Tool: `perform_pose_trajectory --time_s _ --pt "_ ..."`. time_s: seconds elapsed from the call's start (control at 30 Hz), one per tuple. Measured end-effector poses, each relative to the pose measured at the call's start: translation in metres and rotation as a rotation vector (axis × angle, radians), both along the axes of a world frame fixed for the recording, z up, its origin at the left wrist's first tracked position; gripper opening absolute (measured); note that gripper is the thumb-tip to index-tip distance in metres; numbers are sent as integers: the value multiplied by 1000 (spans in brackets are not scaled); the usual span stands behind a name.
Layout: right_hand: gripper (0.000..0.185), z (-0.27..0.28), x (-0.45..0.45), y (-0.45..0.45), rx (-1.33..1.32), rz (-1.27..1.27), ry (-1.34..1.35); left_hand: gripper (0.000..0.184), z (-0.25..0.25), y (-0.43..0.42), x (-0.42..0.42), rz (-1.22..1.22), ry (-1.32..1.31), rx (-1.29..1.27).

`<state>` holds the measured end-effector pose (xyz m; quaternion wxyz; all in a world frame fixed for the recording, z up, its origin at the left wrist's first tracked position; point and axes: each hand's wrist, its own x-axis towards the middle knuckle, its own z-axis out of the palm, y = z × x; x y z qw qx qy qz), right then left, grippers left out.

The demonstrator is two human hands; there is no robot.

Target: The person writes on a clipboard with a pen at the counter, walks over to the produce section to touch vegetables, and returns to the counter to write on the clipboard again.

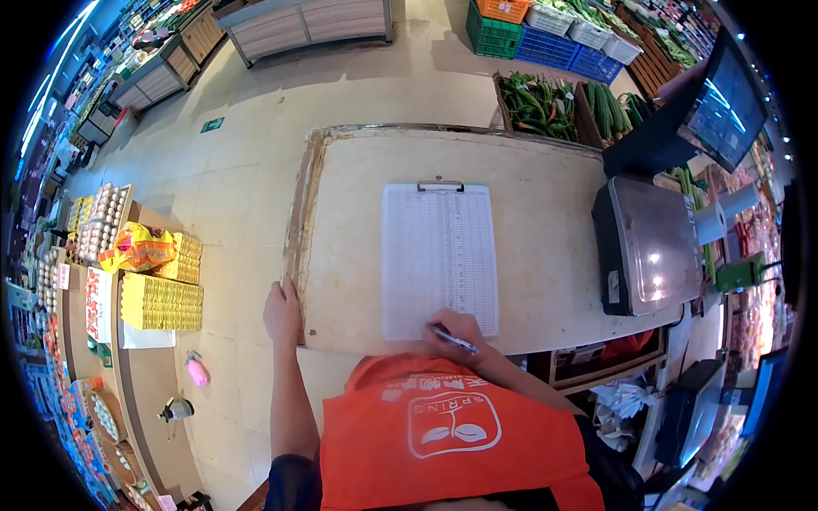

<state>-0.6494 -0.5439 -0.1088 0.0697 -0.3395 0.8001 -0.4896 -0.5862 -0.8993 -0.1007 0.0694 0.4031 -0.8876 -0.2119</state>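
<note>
On the worn table [358, 230] lies a clipboard [439, 185] with a printed sheet of paper [426, 255] under its metal clip. My right hand [456, 335] rests on the sheet's lower edge, its fingers closed around a pen [455, 339]. The pen's tip is hidden by the hand or too small to make out. At the table's left edge, near the front corner, my left hand [283, 312] is wrapped over the rim, gripping it. Part of those fingers is out of sight.
A weighing scale [652, 243] with a screen [724, 106] stands at the table's right. Beyond the far edge are crates of green peppers [538, 104] and cucumbers [603, 111]. Egg trays [162, 300] are stacked at the left. An open shelf [605, 358] sits beneath the table.
</note>
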Motion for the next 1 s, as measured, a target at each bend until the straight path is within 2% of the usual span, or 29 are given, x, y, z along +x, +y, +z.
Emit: perform_pose_trajectory --time_s 0.87,1.0 --pt "13 1 -1 -3 -6 -12 85 48 0 0 0 6 1 2" --pt "14 -2 1 0 -44 -92 61 50 0 -1 0 5 -8 20"
